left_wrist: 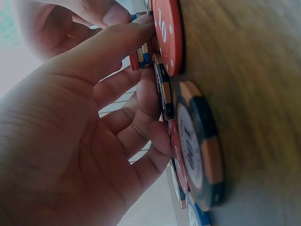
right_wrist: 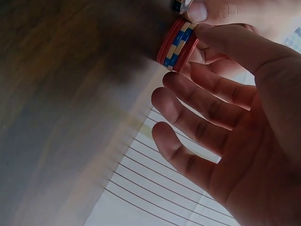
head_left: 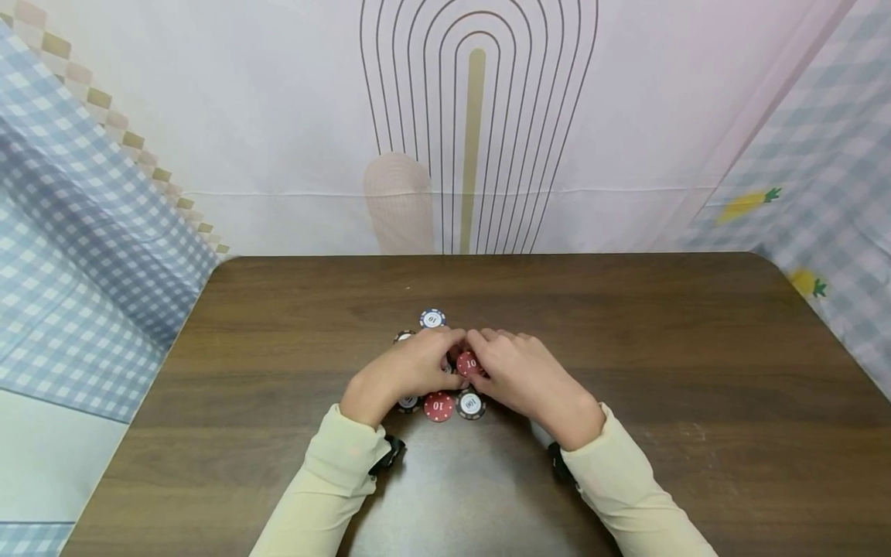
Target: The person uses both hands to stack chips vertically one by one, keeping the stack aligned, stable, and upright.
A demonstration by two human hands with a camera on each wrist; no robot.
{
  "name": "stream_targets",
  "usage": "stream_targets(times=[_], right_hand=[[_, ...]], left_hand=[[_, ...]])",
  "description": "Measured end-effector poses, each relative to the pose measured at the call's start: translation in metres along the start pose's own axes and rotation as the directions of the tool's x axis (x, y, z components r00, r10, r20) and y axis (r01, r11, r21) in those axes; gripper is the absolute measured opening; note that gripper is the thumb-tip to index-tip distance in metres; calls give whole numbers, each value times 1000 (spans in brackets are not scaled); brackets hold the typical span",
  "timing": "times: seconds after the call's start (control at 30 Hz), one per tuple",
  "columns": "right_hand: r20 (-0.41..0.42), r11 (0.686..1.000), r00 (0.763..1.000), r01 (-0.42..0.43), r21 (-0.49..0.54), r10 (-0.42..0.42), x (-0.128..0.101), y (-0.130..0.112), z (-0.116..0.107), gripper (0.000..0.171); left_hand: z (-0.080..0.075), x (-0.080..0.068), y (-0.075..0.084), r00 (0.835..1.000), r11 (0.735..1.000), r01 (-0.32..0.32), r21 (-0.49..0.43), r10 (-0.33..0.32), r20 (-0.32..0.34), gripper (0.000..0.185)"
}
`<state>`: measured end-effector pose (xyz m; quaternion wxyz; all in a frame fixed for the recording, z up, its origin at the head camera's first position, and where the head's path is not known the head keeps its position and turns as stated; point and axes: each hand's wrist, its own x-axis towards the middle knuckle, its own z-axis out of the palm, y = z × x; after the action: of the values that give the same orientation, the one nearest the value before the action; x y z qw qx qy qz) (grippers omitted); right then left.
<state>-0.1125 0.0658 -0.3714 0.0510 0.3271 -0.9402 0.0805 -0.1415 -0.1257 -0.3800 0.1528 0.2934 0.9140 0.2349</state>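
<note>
A small stack of red and blue poker chips (right_wrist: 177, 46), topped by a red chip (head_left: 469, 363) marked 10, stands between the two hands. My right hand (head_left: 525, 375) holds it from the right, thumb at the near side and forefinger behind; the other fingers (right_wrist: 174, 143) spread loosely. From the left, my left hand (head_left: 411, 363) curls round the same stack, its thumb (left_wrist: 108, 44) along the front. Its lower fingers hang close over loose chips. A red 10 chip (head_left: 438, 407) and a black-edged 100 chip (head_left: 471, 404) lie flat just in front of the hands.
Other loose chips lie around the left hand: a blue-edged chip (head_left: 432, 319) behind it, a black-edged chip (head_left: 404, 336) at its back left and another black-edged chip (head_left: 408, 404) below it. The brown wooden table (head_left: 668, 348) meets a patterned cloth (head_left: 278, 139) at the back.
</note>
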Motion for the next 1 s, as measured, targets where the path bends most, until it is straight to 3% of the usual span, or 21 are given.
stream_targets(times=[0.33, 0.7, 1.0], right_hand=[[96, 999, 995, -34, 0, 34, -1, 2, -8, 33], [160, 1000, 987, -16, 10, 14, -6, -6, -24, 16], [233, 995, 972, 1, 100, -25, -12, -14, -33, 20]], left_hand=[[0, -1, 0, 1000, 1000, -7, -7, 7, -2, 31], [0, 1, 1, 1000, 1000, -6, -30, 7, 9, 27], [-2, 0, 0, 1000, 998, -5, -61, 5, 6, 25]])
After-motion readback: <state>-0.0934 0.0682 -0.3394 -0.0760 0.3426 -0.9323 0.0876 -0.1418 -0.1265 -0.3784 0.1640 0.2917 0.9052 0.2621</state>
